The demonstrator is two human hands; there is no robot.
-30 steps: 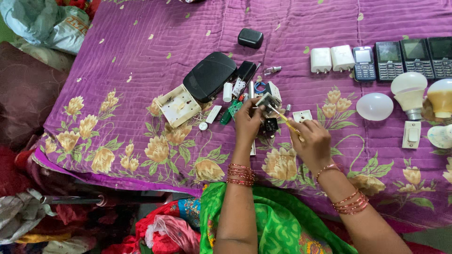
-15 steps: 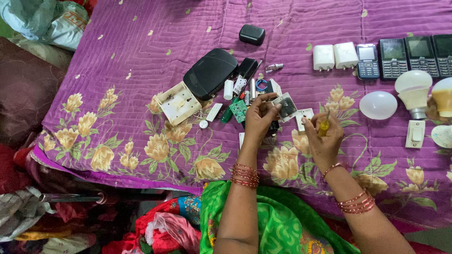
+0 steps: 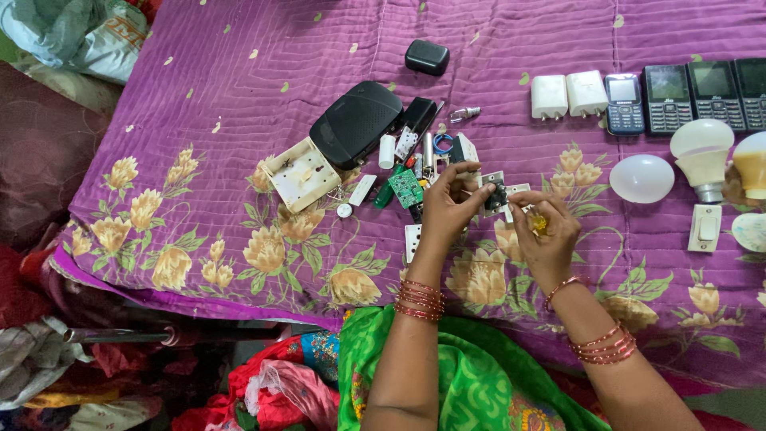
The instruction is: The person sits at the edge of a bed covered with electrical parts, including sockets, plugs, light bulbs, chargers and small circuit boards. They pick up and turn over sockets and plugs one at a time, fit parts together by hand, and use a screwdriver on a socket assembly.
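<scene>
My left hand (image 3: 445,206) pinches a small black-and-white electrical part (image 3: 496,195) just above the purple flowered bedspread (image 3: 199,104). Close beside it on the right, my right hand (image 3: 549,233) is closed round a yellow-handled screwdriver (image 3: 539,224), whose tip points towards the part; the tip itself is hidden. Just left of my left hand lie a green circuit board (image 3: 407,188) and several small loose pieces. A white plate (image 3: 412,239) lies under my left wrist.
An open white switch box (image 3: 302,173) and a black case (image 3: 355,124) lie to the left, with a small black box (image 3: 427,57) further back. Two white chargers (image 3: 566,94), several phones (image 3: 666,97), a bulb dome (image 3: 642,178), a bulb (image 3: 702,156) and a white switch (image 3: 704,227) sit on the right.
Both hands have shifted slightly right and down to the cloth. The screwdriver, earlier stretched out towards the part, is now tucked inside my right hand.
</scene>
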